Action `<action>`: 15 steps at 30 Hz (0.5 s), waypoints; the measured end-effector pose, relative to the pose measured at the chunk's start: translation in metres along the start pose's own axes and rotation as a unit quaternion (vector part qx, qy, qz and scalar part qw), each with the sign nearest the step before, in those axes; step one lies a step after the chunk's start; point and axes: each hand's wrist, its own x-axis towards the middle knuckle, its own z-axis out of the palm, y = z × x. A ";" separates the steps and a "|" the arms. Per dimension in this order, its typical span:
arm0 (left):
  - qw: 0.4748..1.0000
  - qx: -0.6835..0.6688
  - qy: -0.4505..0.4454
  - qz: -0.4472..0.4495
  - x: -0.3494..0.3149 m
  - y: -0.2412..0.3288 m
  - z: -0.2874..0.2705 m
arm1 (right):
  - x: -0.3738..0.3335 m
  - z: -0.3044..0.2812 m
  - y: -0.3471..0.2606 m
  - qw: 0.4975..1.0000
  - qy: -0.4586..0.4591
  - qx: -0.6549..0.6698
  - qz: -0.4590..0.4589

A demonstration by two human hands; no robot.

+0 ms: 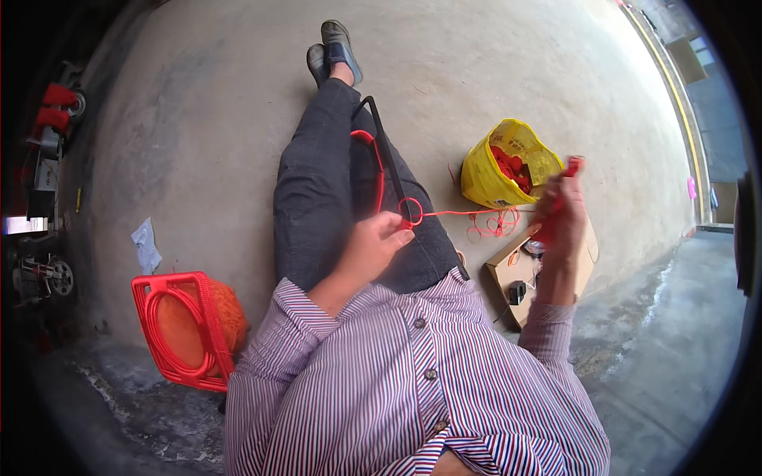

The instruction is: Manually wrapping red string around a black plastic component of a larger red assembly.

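My left hand (pixel 376 247) is closed in a pinch at the lower part of a small red ring (pixel 410 211) above my thigh. A thin red cord (pixel 460 213) runs from the ring towards my right hand (pixel 562 210), which is raised to the right and blurred. Its fingers are wrapped round a red object, perhaps a cord winder, whose tip shows above the fist. Across my legs lies a black bar frame (pixel 379 131). Beside it curves a red strip (pixel 379 182), its lower end near my left hand.
A yellow bag (pixel 482 176) with red pieces stands on the right, loose red cord (pixel 498 224) beside it. Nearer is a cardboard box (pixel 506 270) with small items. On my left are a red frame (pixel 145 317), an orange rounded bundle (pixel 226 309) and a crumpled pale sheet (pixel 146 246).
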 end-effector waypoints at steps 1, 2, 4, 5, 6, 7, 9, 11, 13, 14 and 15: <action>1.000 0.002 -0.003 0.000 0.000 -0.005 0.001 | -0.010 0.015 0.010 0.992 -0.060 -0.112 0.013; 1.000 -0.004 0.005 0.006 0.002 -0.011 0.001 | -0.017 0.025 0.027 0.976 -0.133 -0.156 0.068; 1.000 0.000 0.008 0.011 0.003 -0.009 0.003 | -0.034 0.043 0.076 0.940 -0.242 -0.194 0.144; 1.000 -0.010 0.009 0.014 0.002 -0.008 0.003 | -0.044 0.056 0.087 0.908 -0.287 -0.233 0.196; 1.000 -0.020 0.010 0.016 0.002 -0.006 0.003 | -0.049 0.063 0.083 0.898 -0.321 -0.228 0.195; 1.000 -0.017 0.009 0.016 0.003 -0.006 0.002 | -0.047 0.062 0.077 0.908 -0.307 -0.214 0.190; 1.000 -0.011 0.011 0.019 0.004 -0.007 0.001 | -0.052 0.068 0.054 0.940 -0.289 -0.104 0.148; 1.000 -0.019 0.014 0.007 0.005 -0.007 0.002 | -0.060 0.072 0.029 0.931 -0.313 -0.109 0.152; 0.999 -0.028 0.017 -0.004 0.008 -0.008 0.004 | -0.072 0.064 0.032 0.909 -0.369 -0.140 0.137; 0.999 -0.041 0.026 0.004 0.009 -0.008 0.005 | -0.081 0.070 0.036 0.889 -0.430 -0.136 0.079; 0.998 -0.054 0.035 0.012 0.010 -0.009 0.005 | -0.087 0.074 0.038 0.890 -0.428 -0.113 0.111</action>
